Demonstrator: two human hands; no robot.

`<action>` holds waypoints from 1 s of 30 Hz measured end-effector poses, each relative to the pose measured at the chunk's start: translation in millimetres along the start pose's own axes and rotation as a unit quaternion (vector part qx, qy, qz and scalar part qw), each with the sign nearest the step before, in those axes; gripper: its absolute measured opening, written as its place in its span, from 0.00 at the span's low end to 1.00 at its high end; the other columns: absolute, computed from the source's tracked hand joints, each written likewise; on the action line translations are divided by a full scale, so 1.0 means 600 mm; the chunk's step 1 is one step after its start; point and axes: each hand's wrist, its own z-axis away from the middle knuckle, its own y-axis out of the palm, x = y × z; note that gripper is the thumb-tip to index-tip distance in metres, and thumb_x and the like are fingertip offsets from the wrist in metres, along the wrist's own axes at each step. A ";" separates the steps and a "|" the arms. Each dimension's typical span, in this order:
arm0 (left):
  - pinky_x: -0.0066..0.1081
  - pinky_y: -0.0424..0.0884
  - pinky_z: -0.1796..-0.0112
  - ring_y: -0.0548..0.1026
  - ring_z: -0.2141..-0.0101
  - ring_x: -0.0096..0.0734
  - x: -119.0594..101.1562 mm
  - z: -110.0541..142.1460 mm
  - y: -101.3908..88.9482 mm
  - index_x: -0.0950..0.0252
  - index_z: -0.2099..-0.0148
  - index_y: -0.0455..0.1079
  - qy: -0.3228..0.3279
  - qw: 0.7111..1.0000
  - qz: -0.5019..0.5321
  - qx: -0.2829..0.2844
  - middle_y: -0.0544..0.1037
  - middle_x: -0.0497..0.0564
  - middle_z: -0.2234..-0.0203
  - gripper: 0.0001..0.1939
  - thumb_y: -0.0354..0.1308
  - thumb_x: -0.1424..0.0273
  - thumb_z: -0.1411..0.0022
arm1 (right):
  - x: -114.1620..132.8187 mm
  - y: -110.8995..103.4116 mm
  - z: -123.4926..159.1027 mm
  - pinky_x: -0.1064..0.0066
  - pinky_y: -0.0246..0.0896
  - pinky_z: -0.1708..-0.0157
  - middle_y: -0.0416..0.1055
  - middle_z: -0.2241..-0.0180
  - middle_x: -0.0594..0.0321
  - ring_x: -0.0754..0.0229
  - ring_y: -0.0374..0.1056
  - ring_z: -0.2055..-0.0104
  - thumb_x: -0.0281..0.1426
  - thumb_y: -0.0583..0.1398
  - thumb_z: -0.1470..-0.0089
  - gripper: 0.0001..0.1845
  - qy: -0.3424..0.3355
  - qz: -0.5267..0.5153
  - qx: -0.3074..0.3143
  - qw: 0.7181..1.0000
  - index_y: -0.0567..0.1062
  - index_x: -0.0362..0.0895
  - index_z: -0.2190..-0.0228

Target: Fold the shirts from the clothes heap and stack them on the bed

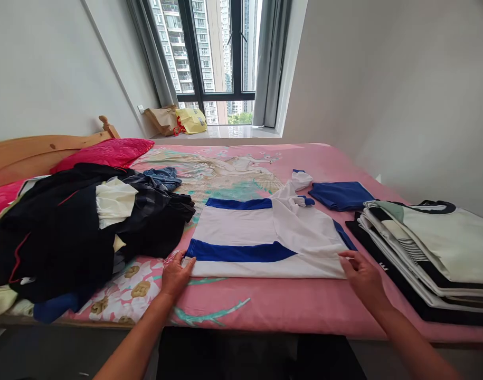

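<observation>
A white shirt with blue stripes [265,232] lies partly folded on the pink bedspread [265,301]. My left hand [177,274] rests at the shirt's near left corner, its fingers touching the blue stripe's edge. At the near right corner my right hand [362,277] lies with the fingers spread flat on the hem. Neither hand grips the cloth.
A heap of dark unfolded clothes [75,232] covers the bed's left side. A stack of folded shirts [427,253] sits at the right, with a folded blue garment [340,194] behind it. A pink pillow [106,152] and wooden headboard [39,148] lie far left. Bags [178,120] stand on the window sill.
</observation>
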 end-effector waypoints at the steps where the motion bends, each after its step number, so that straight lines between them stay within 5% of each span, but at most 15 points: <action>1: 0.35 0.66 0.56 0.73 0.57 0.41 0.002 0.003 0.002 0.61 0.50 0.66 0.006 1.000 -0.001 -0.007 0.76 0.53 0.57 0.22 0.52 0.58 0.44 | 0.034 0.018 -0.008 0.75 0.52 0.81 0.64 0.83 0.69 0.65 0.58 0.82 0.43 0.51 0.46 0.19 -0.038 0.008 0.060 0.997 0.71 0.45 0.61; 6: 0.33 0.68 0.58 0.74 0.58 0.38 0.011 0.009 0.004 0.58 0.47 0.63 0.035 0.999 0.030 -0.021 0.77 0.50 0.58 0.22 0.52 0.60 0.44 | 0.162 0.123 -0.072 0.72 0.54 0.72 0.72 0.72 0.64 0.60 0.67 0.72 0.31 0.44 0.41 0.22 -0.207 0.220 0.294 0.907 0.63 0.52 0.48; 9: 0.34 0.68 0.57 0.75 0.58 0.37 0.016 0.011 0.005 0.58 0.46 0.62 0.043 0.998 0.045 -0.030 0.76 0.50 0.56 0.23 0.53 0.61 0.44 | 0.180 0.167 -0.116 0.70 0.55 0.69 0.74 0.63 0.59 0.55 0.70 0.64 0.29 0.47 0.44 0.22 -0.217 0.342 0.353 0.844 0.65 0.54 0.48; 11: 0.34 0.68 0.56 0.74 0.57 0.37 0.017 0.013 0.006 0.59 0.46 0.61 0.051 0.997 0.052 -0.037 0.75 0.51 0.54 0.24 0.53 0.62 0.45 | 0.176 0.181 -0.136 0.68 0.56 0.67 0.74 0.63 0.57 0.53 0.70 0.63 0.30 0.50 0.45 0.17 -0.206 0.364 0.365 0.832 0.70 0.51 0.55; 16: 0.35 0.68 0.55 0.76 0.62 0.36 0.019 0.013 0.011 0.59 0.46 0.62 0.053 0.997 0.048 -0.039 0.76 0.49 0.56 0.23 0.52 0.66 0.46 | 0.164 0.187 -0.145 0.65 0.56 0.65 0.73 0.64 0.48 0.49 0.69 0.61 0.31 0.49 0.44 0.14 -0.164 0.392 0.299 0.854 0.70 0.41 0.61; 21: 0.35 0.67 0.56 0.75 0.59 0.38 0.015 0.013 0.011 0.59 0.48 0.64 0.044 0.997 0.025 -0.061 0.76 0.50 0.57 0.21 0.53 0.67 0.46 | 0.162 0.194 -0.110 0.67 0.57 0.69 0.73 0.67 0.54 0.53 0.70 0.66 0.31 0.46 0.42 0.15 -0.124 0.383 0.236 0.885 0.64 0.42 0.55; 25: 0.33 0.67 0.55 0.74 0.58 0.36 0.009 0.019 0.011 0.58 0.49 0.64 0.046 0.996 0.029 -0.066 0.76 0.49 0.57 0.20 0.53 0.67 0.46 | 0.154 0.196 -0.048 0.69 0.58 0.62 0.70 0.61 0.57 0.57 0.66 0.59 0.31 0.47 0.41 0.12 -0.225 0.263 0.153 0.926 0.66 0.44 0.58; 30: 0.35 0.66 0.56 0.73 0.55 0.40 -0.001 0.002 0.001 0.59 0.47 0.63 -0.021 1.000 0.004 -0.009 0.76 0.53 0.55 0.22 0.54 0.61 0.45 | 0.112 0.199 0.038 0.65 0.57 0.53 0.68 0.59 0.57 0.56 0.63 0.55 0.28 0.51 0.44 0.10 -0.324 0.150 0.147 0.922 0.69 0.45 0.61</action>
